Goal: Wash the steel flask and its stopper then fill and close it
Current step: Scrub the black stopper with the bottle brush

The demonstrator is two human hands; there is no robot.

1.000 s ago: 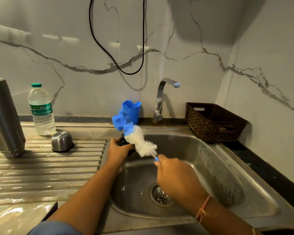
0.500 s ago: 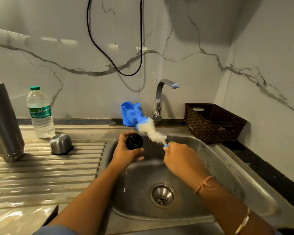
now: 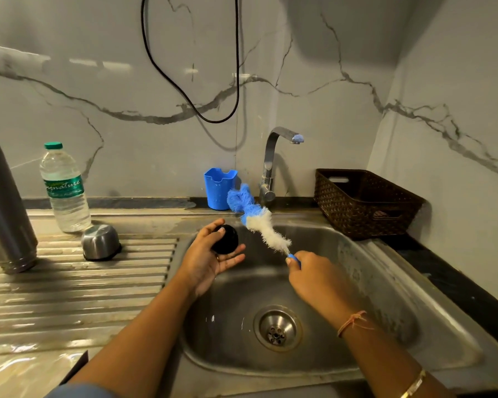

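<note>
**Fingers hold stopper and brush over the sink**

Fingers (image 3: 234, 252) of the left hand (image 3: 210, 259) cup the black stopper (image 3: 226, 239) from below, with the thumb pressed on its top. The hand holds it above the steel sink (image 3: 385, 282), at about 10 o'clock of the basin. The right hand (image 3: 314, 274), at the basin's 12 o'clock, has its fingers closed round the blue handle of the bottle brush (image 3: 259, 222). The brush's white and blue bristles slant up toward 11 o'clock and end just beside the stopper.

The steel flask (image 3: 3, 208) stands on end at 9 o'clock, on the ribbed desk (image 3: 69, 282) left of the sink and well apart from both hands. Its steel cap (image 3: 100, 242) sits mouth down between flask and sink. A water bottle (image 3: 65, 188) with a green lid stands just behind the cap.

At 12 o'clock along the wall are a blue cup (image 3: 219, 188) and the tap (image 3: 270, 165). A brown basket (image 3: 365, 202) sits at 2 o'clock.
</note>
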